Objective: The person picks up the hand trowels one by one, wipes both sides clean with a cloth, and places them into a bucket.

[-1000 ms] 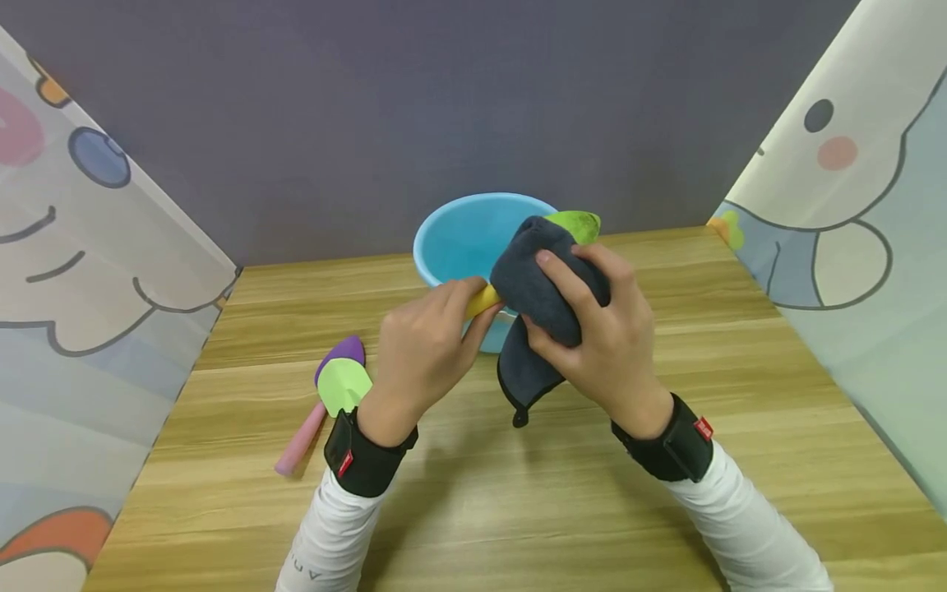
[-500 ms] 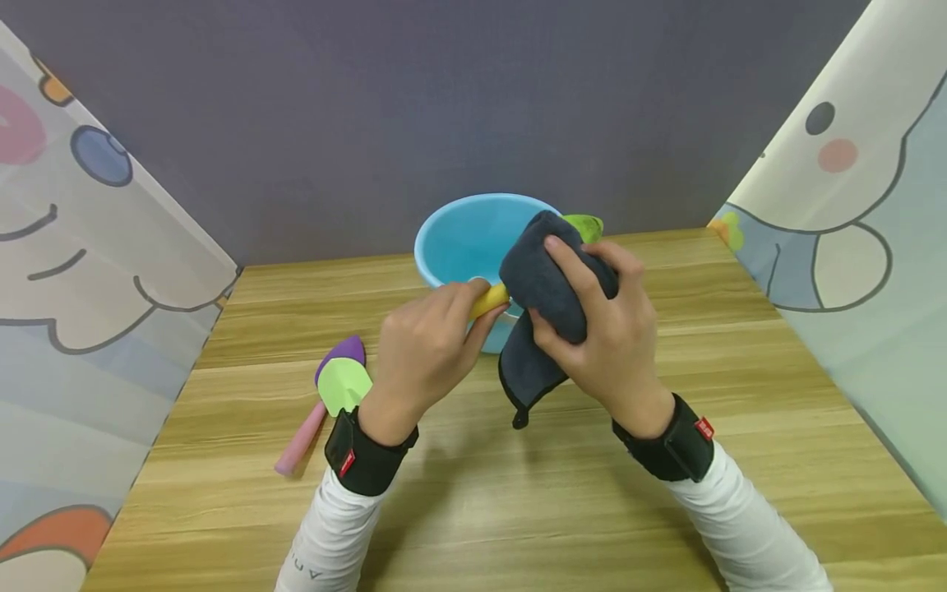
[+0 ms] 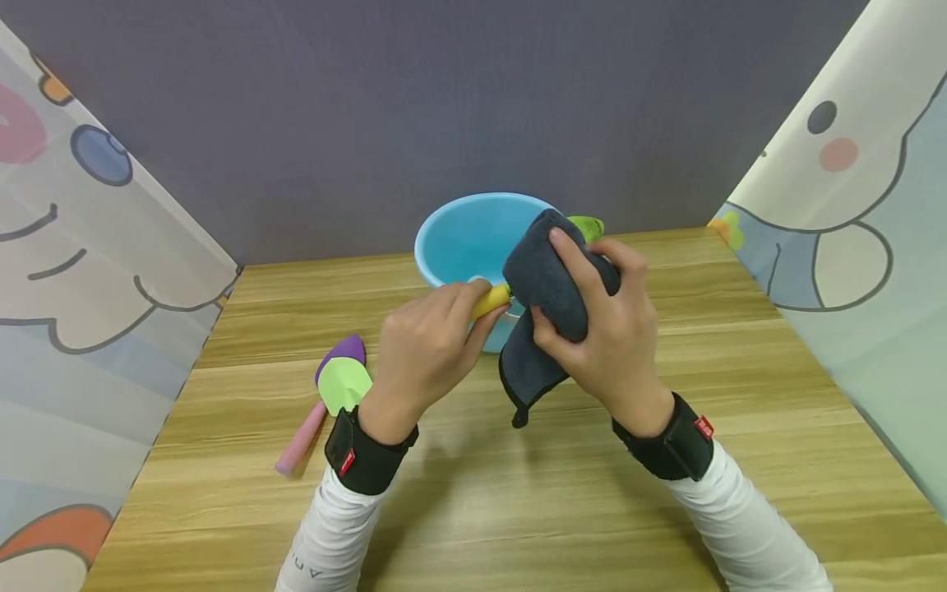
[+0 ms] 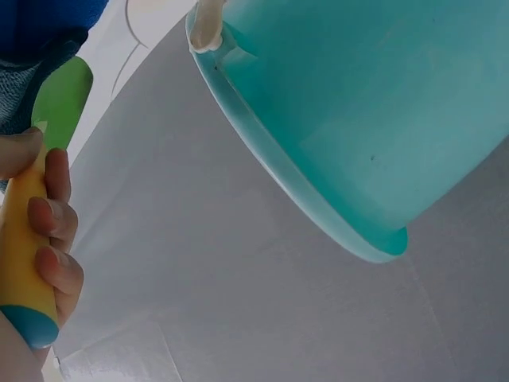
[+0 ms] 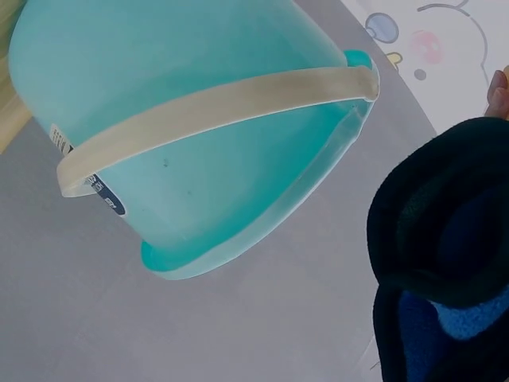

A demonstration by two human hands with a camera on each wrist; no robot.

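At the left of the tabletop [image 3: 740,411] lie two toy garden tools, one across the other: a pointed purple blade [image 3: 353,349] and a pale-green blade [image 3: 344,385], with a pink handle [image 3: 302,438] running toward the near edge. The pale-green blade's own handle is lost behind the wrist.

Next comes the left hand [image 3: 427,349], its fingers curled round the yellow handle [image 3: 491,302] of a green-bladed toy trowel. That handle is thick and rounded, with a teal end cap [image 4: 30,325] in the left wrist view. The trowel looks to be light, stiff plastic, unlikely to break; its smooth handle may twist in a loose hold, so a full wrap of the fingers round the middle of the grip seems the right place to take it.

Beyond the hands stands a light-blue bucket [image 3: 459,238], upright, with a pale carrying handle [image 5: 215,111].

Further right, in front of the bucket's rim, a dark grey plush cloth [image 3: 547,279] lies folded over the trowel's blade, one corner hanging free. It should be soft and limp, shaping itself to whatever presses it, and is best pinched through the fold against the stiff blade. The right hand [image 3: 610,333] holds it so, fingers over the top and thumb on the near side; how it sits underneath is hidden. Past the cloth, the green blade tip [image 3: 588,227] pokes out.
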